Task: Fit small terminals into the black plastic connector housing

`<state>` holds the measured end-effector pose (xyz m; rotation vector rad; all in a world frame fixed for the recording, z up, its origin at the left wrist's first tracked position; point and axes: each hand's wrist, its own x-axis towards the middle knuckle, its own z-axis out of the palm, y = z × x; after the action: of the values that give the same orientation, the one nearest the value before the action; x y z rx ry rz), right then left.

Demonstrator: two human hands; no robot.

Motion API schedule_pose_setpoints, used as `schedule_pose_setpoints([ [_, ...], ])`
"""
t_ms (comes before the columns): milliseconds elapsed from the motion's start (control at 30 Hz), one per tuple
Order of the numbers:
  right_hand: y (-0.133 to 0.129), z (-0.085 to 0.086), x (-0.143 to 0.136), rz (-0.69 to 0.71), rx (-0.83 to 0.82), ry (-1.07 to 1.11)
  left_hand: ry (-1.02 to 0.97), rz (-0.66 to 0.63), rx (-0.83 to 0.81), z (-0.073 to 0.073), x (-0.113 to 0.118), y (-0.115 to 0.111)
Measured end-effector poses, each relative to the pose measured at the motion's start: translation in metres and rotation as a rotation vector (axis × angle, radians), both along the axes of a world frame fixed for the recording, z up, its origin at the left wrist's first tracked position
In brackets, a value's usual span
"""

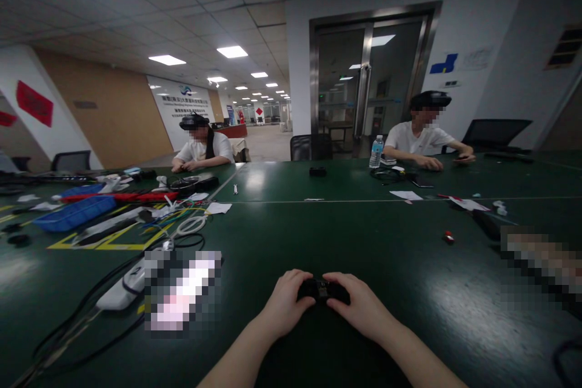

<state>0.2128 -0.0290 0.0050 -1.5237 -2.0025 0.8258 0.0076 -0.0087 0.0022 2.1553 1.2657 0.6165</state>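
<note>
Between my two hands is a small black object (324, 291), low over the green table (282, 236) or resting on it; which one, I cannot tell. Its middle bears small pale markings, and its exact kind is unclear. My left hand (287, 298) grips the left end, thumb in front and fingers behind. On the right end, my right hand (359, 303) has the same kind of hold. Both hands hide the ends of the object.
To the left lie a white power strip (122, 288), cables, a blurred bright rectangle (186, 294) and a blue tray (77, 213). A small red item (448, 237) lies to the right. Beyond are a black box (317, 171), a water bottle (376, 151) and two seated people.
</note>
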Motion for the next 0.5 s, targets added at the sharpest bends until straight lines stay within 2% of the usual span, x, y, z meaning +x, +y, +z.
schedule_pose_setpoints([
  [500, 0.0008, 0.0014, -0.0013, 0.005, 0.002, -0.023, 0.003, 0.024, -0.009, -0.0069, -0.0004, 0.005],
])
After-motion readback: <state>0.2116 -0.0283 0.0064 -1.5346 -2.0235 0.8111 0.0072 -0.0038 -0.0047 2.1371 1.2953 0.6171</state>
